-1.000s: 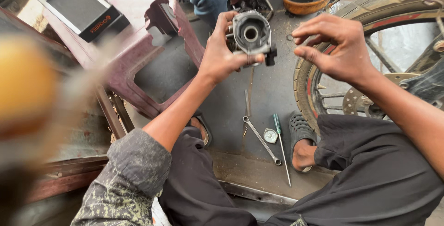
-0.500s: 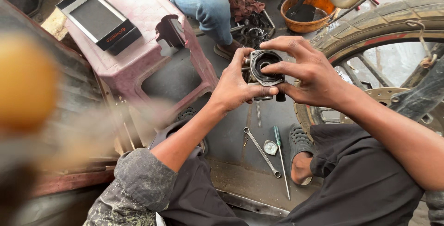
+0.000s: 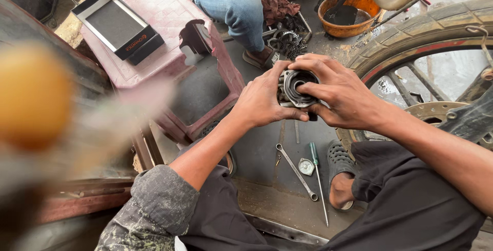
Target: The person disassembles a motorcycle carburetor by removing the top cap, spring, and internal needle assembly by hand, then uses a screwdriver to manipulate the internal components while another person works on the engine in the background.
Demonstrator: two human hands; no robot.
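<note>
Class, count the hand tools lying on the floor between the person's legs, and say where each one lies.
2: a wrench lying diagonally, and a green-handled screwdriver just right of it, beside the sandalled foot. Others may be hidden.

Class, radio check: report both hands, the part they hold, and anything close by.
Left hand and right hand both grip the round metal engine part. Held above floor; wrench and screwdriver lie below. Motorcycle wheel close right.

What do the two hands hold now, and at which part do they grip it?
Both hands hold one round metal engine part. The left hand grips its left side; the right hand wraps its top and right rim.
</note>
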